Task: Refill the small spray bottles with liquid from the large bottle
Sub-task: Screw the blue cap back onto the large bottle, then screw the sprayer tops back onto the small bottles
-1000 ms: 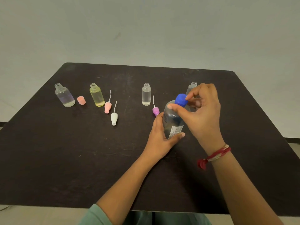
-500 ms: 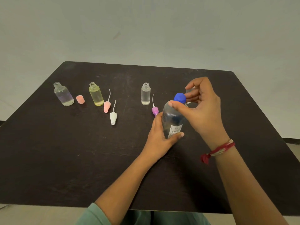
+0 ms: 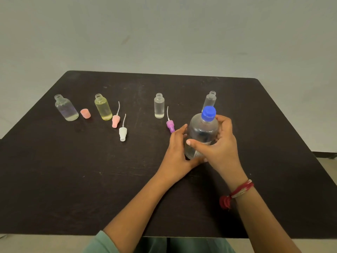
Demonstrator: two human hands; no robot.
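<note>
Large bottle (image 3: 202, 136) is at centre-right of the dark table (image 3: 73, 179), roughly upright w/ top leaning a bit right, blue cap (image 3: 208, 113) on, clear liquid inside. Left hand (image 3: 177, 152) grips its lower left side, fingers up along the wall. Right hand (image 3: 220, 145) wraps it from the right, thumb across the front, fingers curled round the back. Base is hidden by the hands, so can't tell if it sits on the table. Red thread band (image 3: 237, 193) on the right wrist. Four small bottles stand open in a row further back: round clear bottle (image 3: 66, 109) far left, yellow bottle (image 3: 103, 107), slim clear bottle (image 3: 159, 106) in the middle, and a fourth clear bottle (image 3: 209, 101) just behind the blue cap. Pink cap (image 3: 85, 113) sits btwn the first two. Pink spray head (image 3: 115, 121) and white spray head (image 3: 122, 133) lie right of the yellow one, dip tubes pointing away. Purple spray head (image 3: 170, 126) lies just beside the left hand's fingertips.
</note>
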